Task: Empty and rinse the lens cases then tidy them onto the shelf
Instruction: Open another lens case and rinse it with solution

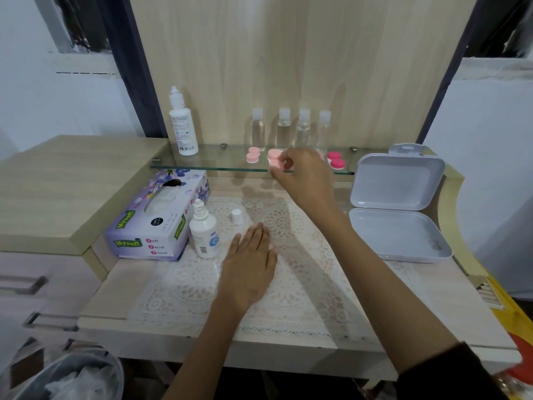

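The right hand [302, 176] pinches the pale pink lens case [274, 157] at the front edge of the glass shelf [207, 166], long axis front-to-back; the left hand [251, 255] lies flat on the bench [115, 295].

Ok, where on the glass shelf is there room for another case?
Bare shelf between the white bottle and the left pink case. From there to the red case it is crowded: clear bottles, right hand holding another case.
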Demonstrator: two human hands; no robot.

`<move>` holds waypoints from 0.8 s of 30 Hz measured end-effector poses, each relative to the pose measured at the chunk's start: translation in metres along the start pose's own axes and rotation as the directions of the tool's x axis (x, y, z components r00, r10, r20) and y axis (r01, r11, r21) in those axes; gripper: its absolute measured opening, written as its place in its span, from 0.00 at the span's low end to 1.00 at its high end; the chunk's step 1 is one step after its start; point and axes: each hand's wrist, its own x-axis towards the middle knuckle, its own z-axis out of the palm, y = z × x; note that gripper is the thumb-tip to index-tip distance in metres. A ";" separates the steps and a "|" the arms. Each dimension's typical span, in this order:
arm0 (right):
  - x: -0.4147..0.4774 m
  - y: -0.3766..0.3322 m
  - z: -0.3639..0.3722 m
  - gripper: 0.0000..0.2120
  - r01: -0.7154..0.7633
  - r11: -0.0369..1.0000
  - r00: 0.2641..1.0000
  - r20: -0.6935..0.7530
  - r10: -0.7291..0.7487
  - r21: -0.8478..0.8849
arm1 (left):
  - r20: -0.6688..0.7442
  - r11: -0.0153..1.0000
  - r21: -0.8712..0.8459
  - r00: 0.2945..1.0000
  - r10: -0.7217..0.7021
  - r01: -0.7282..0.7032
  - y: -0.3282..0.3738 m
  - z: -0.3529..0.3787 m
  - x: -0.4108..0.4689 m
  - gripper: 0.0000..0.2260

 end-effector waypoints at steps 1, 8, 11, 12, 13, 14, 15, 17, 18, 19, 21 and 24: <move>0.009 -0.002 0.004 0.11 -0.009 1.000 1.000 -0.009 0.009 -0.014 | 0.000 1.000 -0.002 1.000 0.001 -0.001 0.000 0.000 0.000 0.24; 0.045 0.004 0.032 0.12 -0.078 0.976 0.995 0.049 0.089 -0.202 | -0.009 0.999 -0.033 1.000 -0.001 0.001 0.000 0.000 0.001 0.33; 0.052 0.008 0.037 0.13 -0.073 0.968 0.993 0.071 0.092 -0.242 | -0.017 0.999 -0.049 1.000 -0.007 0.006 0.000 0.001 0.001 0.39; 0.054 0.008 0.038 0.14 -0.070 0.965 0.993 0.078 0.092 -0.252 | -0.021 0.999 -0.053 1.000 -0.007 0.006 0.000 0.001 0.001 0.39; 0.056 0.008 0.039 0.14 -0.066 0.964 0.992 0.083 0.090 -0.259 | -0.024 0.999 -0.053 1.000 -0.007 0.006 0.000 0.001 0.001 0.39; 0.057 0.008 0.039 0.14 -0.061 0.962 0.992 0.087 0.087 -0.267 | -0.024 0.999 -0.051 1.000 -0.007 0.006 0.000 0.001 0.001 0.39; 0.058 0.009 0.040 0.15 -0.054 0.959 0.992 0.091 0.083 -0.277 | -0.022 0.999 -0.050 1.000 -0.008 0.007 -0.001 0.001 0.001 0.39; 0.060 0.010 0.040 0.15 -0.042 0.955 0.992 0.105 0.076 -0.295 | -0.023 0.999 -0.047 1.000 -0.008 0.007 -0.001 0.002 0.001 0.39; 0.060 0.010 0.040 0.15 -0.038 0.953 0.991 0.114 0.075 -0.299 | -0.026 0.999 -0.046 1.000 -0.008 0.007 -0.001 0.002 0.002 0.39; 0.059 0.011 0.040 0.15 -0.035 0.953 0.990 0.122 0.074 -0.299 | -0.029 0.999 -0.048 1.000 -0.010 0.009 0.000 0.002 0.002 0.39; 0.058 0.012 0.040 0.15 -0.032 0.954 0.988 0.134 0.075 -0.299 | -0.028 0.999 -0.051 1.000 -0.012 0.011 0.000 0.002 0.002 0.39; 0.057 0.013 0.039 0.16 -0.018 0.951 0.989 0.136 0.062 -0.309 | -0.026 0.999 -0.048 1.000 -0.010 0.008 -0.001 0.002 0.003 0.39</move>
